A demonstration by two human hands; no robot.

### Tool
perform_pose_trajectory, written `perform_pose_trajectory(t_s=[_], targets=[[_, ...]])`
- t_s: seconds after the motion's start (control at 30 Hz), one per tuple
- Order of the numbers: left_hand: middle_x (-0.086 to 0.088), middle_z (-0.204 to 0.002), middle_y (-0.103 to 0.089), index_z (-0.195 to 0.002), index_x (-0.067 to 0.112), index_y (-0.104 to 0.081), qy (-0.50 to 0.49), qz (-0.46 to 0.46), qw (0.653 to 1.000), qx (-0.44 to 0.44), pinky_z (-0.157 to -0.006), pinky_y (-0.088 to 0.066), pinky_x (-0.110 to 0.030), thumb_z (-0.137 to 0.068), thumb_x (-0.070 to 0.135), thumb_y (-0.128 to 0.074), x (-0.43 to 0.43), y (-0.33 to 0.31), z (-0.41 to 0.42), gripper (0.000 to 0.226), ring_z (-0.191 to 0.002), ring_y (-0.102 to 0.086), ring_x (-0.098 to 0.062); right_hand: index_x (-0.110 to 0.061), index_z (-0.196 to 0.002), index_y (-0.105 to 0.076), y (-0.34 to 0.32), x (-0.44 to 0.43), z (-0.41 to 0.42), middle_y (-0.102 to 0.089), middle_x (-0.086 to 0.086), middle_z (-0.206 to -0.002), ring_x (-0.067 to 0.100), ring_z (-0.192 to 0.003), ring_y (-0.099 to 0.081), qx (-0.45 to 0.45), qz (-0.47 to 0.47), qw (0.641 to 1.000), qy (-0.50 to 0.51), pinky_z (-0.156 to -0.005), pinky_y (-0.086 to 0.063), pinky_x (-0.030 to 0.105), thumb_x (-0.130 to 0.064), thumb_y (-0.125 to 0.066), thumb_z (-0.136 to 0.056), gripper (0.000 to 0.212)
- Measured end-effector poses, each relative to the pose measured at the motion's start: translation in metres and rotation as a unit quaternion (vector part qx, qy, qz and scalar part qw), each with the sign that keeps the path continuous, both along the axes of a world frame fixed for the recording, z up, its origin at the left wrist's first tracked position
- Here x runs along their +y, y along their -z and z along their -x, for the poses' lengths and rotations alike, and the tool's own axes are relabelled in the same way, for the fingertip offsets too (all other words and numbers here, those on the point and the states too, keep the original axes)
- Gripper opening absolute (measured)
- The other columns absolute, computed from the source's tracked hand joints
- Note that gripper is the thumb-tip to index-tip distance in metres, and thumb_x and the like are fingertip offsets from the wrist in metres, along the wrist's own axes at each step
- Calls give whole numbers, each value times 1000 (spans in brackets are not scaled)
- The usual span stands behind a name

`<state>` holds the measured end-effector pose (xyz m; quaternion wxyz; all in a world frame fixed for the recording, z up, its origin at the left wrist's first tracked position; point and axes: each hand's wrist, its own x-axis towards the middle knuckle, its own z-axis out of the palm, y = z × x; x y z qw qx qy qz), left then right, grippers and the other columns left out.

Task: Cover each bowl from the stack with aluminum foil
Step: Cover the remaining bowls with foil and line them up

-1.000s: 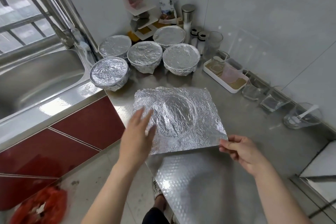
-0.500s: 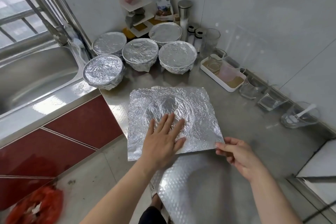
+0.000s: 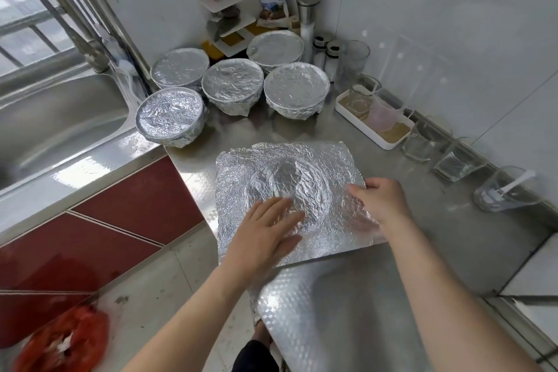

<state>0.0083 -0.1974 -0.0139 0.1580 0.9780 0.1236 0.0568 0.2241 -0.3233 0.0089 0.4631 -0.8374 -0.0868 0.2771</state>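
A crinkled square sheet of aluminum foil (image 3: 290, 172) lies over a bowl on the steel counter, with the bowl's round shape showing as a dent in its middle. My left hand (image 3: 265, 235) lies flat on the near part of the sheet, fingers straight. On the sheet's right side rests my right hand (image 3: 377, 199), fingers pressing down near the edge. The bowl itself is hidden under the foil. Several foil-covered bowls (image 3: 232, 81) stand grouped at the back of the counter.
A steel sink (image 3: 54, 124) lies to the left. A white tray (image 3: 389, 142) with cups, glass containers (image 3: 459, 163), shakers and a small shelf line the wall at the back and right. The counter's front edge runs just under the foil.
My right hand left the foil's near right corner and moved up onto its right side. My left hand stayed flat on the near part of the sheet.
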Motion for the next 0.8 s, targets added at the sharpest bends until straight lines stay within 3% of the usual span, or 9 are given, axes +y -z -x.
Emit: perform_pose_trajectory(t_s=[0.07, 0.13, 0.37, 0.43, 0.5, 0.57, 0.6, 0.7, 0.8], targets=[[-4, -126, -61, -123, 24, -66, 18, -1, 996, -92, -93, -52, -42, -97, 42, -52, 5, 5, 7, 34, -119, -54, -25, -4, -82, -70, 2, 4, 0, -69, 11, -81, 20, -71, -58, 10, 2, 1000, 16, -70, -46, 31, -18, -79, -77, 17], [-1, -115, -65, -113, 20, -72, 24, -4, 991, -128, -85, -54, -37, -95, 37, -58, 9, 10, 13, 28, -108, -57, -21, -6, -82, -68, 7, 5, 1, -68, 11, -82, 20, -72, -58, 32, -1, 999, 22, -70, -45, 31, -14, -78, -78, 13], [2, -120, -69, -113, 18, -75, 33, -20, 989, -144, -101, -47, -32, -98, 36, -53, 16, 15, 11, 32, -113, -61, -20, -4, -79, -67, 14, 1, 5, -65, 11, -77, 19, -70, -56, 60, -28, 996, 61, -66, -43, 30, -7, -76, -79, 10], [0, -122, -68, -113, 17, -74, 33, -24, 989, -140, -100, -47, -34, -99, 36, -51, 16, 16, 10, 33, -114, -60, -22, -6, -79, -67, 16, 2, 4, -66, 10, -77, 20, -70, -57, 33, -12, 998, 57, -69, -45, 32, -10, -77, -78, 11], [-2, -121, -67, -114, 17, -74, 29, -28, 989, -139, -97, -50, -36, -99, 35, -51, 16, 18, 10, 33, -113, -59, -24, -13, -92, -65, 14, 3, 3, -66, 8, -93, 24, -83, -61, -52, 53, 997, 35, -79, -49, 36, -20, -78, -77, 21], [-5, -118, -66, -114, 17, -73, 22, -36, 990, -133, -91, -53, -38, -98, 34, -53, 15, 18, 10, 31, -111, -57, -26, -18, -113, -61, 4, 3, 6, -58, 7, -110, 25, -101, -55, -200, 121, 972, -13, -89, -48, 40, -29, -76, -78, 40], [-6, -115, -65, -114, 17, -73, 18, -43, 990, -133, -87, -54, -38, -97, 33, -54, 14, 16, 10, 30, -108, -57, -27, -18, -114, -61, -2, 3, 11, -57, 6, -109, 25, -103, -52, -274, 102, 955, -49, -89, -47, 40, -27, -75, -79, 39], [-5, -103, -62, -111, 16, -73, 5, -54, 986, -157, -75, -52, -34, -96, 33, -58, 14, 11, 11, 27, -94, -56, -23, -14, -96, -72, -13, 9, 39, -62, 3, -95, 22, -91, -55, -374, -8, 897, -234, -79, -45, 31, -15, -76, -79, 18], [-1, -91, -63, -104, 15, -76, 2, -54, 984, -172, -67, -48, -29, -95, 33, -59, 13, 11, 15, 26, -84, -53, -17, -13, -82, -74, -1, 8, 66, -62, -1, -82, 21, -79, -57, -410, -26, 825, -387, -69, -52, 35, -15, -79, -76, 8]])
